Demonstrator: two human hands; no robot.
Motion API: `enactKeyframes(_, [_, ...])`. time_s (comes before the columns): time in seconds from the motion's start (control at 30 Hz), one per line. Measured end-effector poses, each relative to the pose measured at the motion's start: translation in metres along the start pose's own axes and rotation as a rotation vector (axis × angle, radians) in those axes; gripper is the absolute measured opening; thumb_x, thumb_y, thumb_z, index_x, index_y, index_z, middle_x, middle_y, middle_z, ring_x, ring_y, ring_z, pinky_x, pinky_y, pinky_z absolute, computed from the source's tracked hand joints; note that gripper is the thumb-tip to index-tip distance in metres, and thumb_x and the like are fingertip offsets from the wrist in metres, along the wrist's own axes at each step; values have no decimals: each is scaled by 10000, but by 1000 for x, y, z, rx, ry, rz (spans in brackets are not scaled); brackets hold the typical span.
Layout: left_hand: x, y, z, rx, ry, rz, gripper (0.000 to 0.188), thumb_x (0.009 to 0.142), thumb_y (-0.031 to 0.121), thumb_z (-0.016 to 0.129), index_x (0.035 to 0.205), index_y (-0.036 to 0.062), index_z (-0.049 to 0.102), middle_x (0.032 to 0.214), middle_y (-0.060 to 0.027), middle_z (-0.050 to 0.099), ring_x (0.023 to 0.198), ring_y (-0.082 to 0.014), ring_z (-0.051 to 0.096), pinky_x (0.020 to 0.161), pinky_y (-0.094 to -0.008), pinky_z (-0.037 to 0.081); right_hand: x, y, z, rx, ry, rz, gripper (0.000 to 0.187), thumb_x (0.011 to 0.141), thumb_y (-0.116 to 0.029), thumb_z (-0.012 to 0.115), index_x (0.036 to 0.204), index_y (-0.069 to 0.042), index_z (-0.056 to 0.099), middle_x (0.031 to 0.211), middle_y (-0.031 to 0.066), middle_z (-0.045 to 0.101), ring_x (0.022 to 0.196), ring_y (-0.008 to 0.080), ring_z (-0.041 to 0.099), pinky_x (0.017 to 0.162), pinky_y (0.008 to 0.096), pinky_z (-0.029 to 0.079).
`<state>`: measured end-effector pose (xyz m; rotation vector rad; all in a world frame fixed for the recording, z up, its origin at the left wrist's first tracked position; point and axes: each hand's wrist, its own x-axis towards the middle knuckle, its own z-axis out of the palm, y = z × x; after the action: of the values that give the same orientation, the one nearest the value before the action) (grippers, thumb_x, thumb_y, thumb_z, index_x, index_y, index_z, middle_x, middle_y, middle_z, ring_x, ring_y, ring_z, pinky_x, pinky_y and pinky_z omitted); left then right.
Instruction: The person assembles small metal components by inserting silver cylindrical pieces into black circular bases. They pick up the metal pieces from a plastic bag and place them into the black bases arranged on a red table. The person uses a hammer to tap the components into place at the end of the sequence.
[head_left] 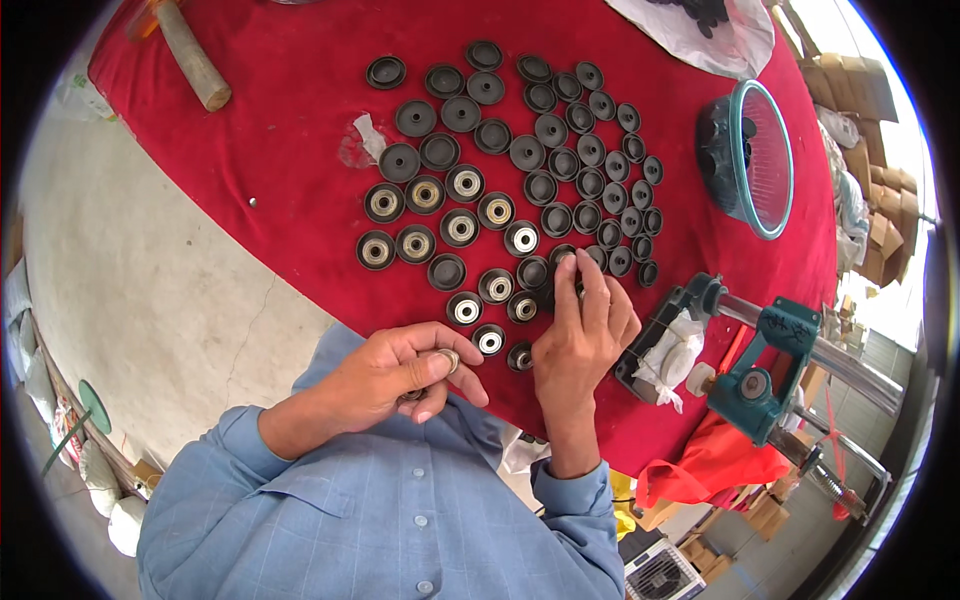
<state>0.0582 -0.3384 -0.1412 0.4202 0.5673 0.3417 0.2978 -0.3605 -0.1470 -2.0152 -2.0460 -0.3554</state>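
My left hand [385,368] is curled palm-up near the table edge. Between its thumb and forefinger sits a small metal bearing [449,358], with another partly hidden under the fingers. My right hand [582,345] reaches over the rows, fingertips bent together onto a black round cap [562,252]; whatever they pinch is hidden beneath them. Several black caps with shiny bearings in them, such as this bearing-filled cap [521,238], lie to the left of my right hand. Beyond stand rows of black caps without bearings, like this bare cap [527,152].
The red cloth [290,140] covers the table. A teal-rimmed basket [745,160] stands at the right, below a white bag [700,40] of black parts. A green hand press [770,370] is near my right hand. A wooden stick [192,60] lies far left.
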Motion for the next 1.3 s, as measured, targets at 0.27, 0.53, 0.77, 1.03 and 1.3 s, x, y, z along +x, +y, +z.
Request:
enactKeyframes(0.27, [-6, -6, 2, 43, 73, 37, 257, 1132, 235, 548, 1193, -2, 625, 930, -147, 749, 581, -42, 499, 518, -201, 362, 7, 5, -10, 193, -18, 101, 485, 791, 57, 638, 1255, -37, 748, 1317, 100, 693, 1196, 297, 616, 1043, 434, 410])
enactKeyframes(0.53, [-4, -17, 12, 281, 214, 213, 223, 1125, 223, 566, 1167, 21, 651, 782, -3, 605, 630, -30, 462, 552, -207, 349, -20, -44, -52, 995, -223, 143, 373, 847, -32, 823, 1215, -44, 762, 1087, 118, 691, 927, 266, 696, 787, 361, 583])
enactKeyframes(0.77, [-9, -18, 15, 176, 164, 184, 275, 1056, 101, 579, 1321, 42, 620, 1060, -47, 637, 828, -73, 552, 704, -236, 449, -20, -24, -41, 912, 2, 73, 269, 833, 44, 791, 1090, -31, 768, 1039, 101, 723, 895, 253, 722, 747, 366, 587])
enactKeyframes(1.03, [-39, 3, 8, -137, 210, 251, 389, 990, -26, 504, 1374, 22, 532, 1410, -193, 580, 1258, -285, 633, 1035, -374, 535, 10, 43, 5, 452, 293, 178, 197, 882, 38, 771, 1067, -30, 758, 1044, 105, 738, 887, 257, 729, 748, 366, 568])
enactKeyframes(1.3, [-49, 9, -8, 77, 377, 334, 356, 1119, 172, 507, 1411, -19, 436, 1410, -334, 604, 1224, -355, 704, 969, -357, 618, 9, 43, 8, 273, 150, 58, 252, 845, 10, 731, 1093, -25, 753, 1089, 72, 715, 969, 282, 686, 892, 432, 521])
